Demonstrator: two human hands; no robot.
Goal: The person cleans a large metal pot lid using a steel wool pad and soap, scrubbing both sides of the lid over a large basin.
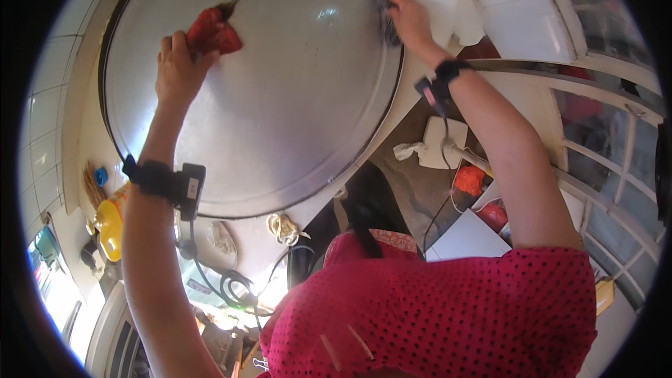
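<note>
A broad, round metal lid or pan (283, 115) with a dark rim lies before me on a light-coloured counter. At its upper left, my left hand (181, 71) grips a crumpled red cloth or plastic piece (212, 31). A dark, frayed tuft (227, 9) pokes out above the red piece, and a thin line runs from it towards the far edge. My right hand (412, 21) holds a dark grey scrubber or rag (387, 23) against the right rim; motion blurs it. Black straps with small devices circle both wrists.
White cloth or paper (436, 2) lies beyond my right hand. At left stand a yellow jug (110, 228) and a straw brush (93, 184). A coiled string (283, 228) sits at the counter's near edge. Cables hang from both wrist devices. Glass-paned doors (604, 131) are at right.
</note>
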